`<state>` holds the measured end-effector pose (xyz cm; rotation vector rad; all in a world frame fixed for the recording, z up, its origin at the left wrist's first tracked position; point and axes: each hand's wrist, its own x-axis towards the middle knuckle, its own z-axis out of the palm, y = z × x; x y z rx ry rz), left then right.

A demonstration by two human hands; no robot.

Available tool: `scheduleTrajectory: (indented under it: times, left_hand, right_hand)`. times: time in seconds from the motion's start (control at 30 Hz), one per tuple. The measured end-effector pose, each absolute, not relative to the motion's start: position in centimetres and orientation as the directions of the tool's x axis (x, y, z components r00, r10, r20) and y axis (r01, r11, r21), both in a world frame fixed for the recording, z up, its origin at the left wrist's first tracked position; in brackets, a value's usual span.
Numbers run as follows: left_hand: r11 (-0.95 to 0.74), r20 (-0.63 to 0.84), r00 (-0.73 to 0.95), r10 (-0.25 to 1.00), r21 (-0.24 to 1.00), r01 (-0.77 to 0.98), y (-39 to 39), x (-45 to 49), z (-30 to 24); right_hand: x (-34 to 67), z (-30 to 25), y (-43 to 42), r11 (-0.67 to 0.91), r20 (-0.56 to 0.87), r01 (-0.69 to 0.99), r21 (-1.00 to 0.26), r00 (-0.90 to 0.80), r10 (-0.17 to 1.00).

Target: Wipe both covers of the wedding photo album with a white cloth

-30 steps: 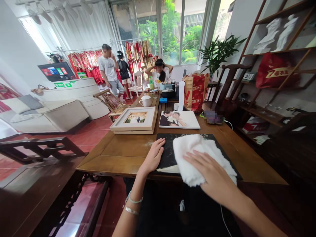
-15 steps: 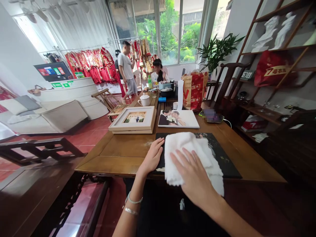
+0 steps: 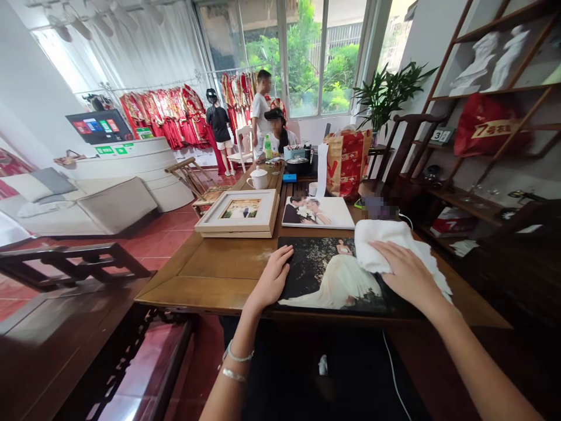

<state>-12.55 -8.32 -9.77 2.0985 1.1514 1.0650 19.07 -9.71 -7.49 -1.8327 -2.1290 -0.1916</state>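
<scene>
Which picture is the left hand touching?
The dark photo of a white-gowned person: the left hand rests on its edge. The framed photo and couple's photo lie beyond, untouched.

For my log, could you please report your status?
Left hand on dark photo. Right hand on cloth. Cloth covering far right corner.

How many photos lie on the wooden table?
3: a framed photo at left, a pale unframed photo to its right, and a dark photo touched by the left hand. More may be hidden.
</scene>
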Motion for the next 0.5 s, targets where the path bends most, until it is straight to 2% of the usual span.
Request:
scheduleTrajectory:
  times: [0.07,0.13,0.2,0.33,0.5]
  left_hand:
    - [-0.504,0.384,0.333,0.861,0.732,0.458,-8.3,-12.5,-9.7]
    - [-0.503,0.379,0.339,0.861,0.73,0.462,-8.3,-12.5,-9.8]
    - [-0.503,0.376,0.342,0.861,0.728,0.466,-8.2,-12.5,-9.8]
    - [-0.491,0.37,0.33,0.868,0.734,0.469,-8.2,-12.3,-9.9]
    - [-0.486,0.362,0.333,0.871,0.74,0.465,-8.3,-12.2,-9.4]
  right_hand:
    - [18.1,-7.4,-8.7,0.082,0.32,0.995,-0.057,-0.06,0.945]
    - [16.2,-7.2,-8.7,0.068,0.317,0.998,-0.01,-0.062,0.946]
    - [14.1,-7.0,-9.6,0.142,0.327,0.99,0.006,-0.137,0.935]
    - [10.1,-6.8,-13.3,0.387,0.35,0.922,-0.032,-0.352,0.868]
    - [6.2,-6.3,-17.5,0.533,0.336,0.841,-0.095,-0.477,0.812]
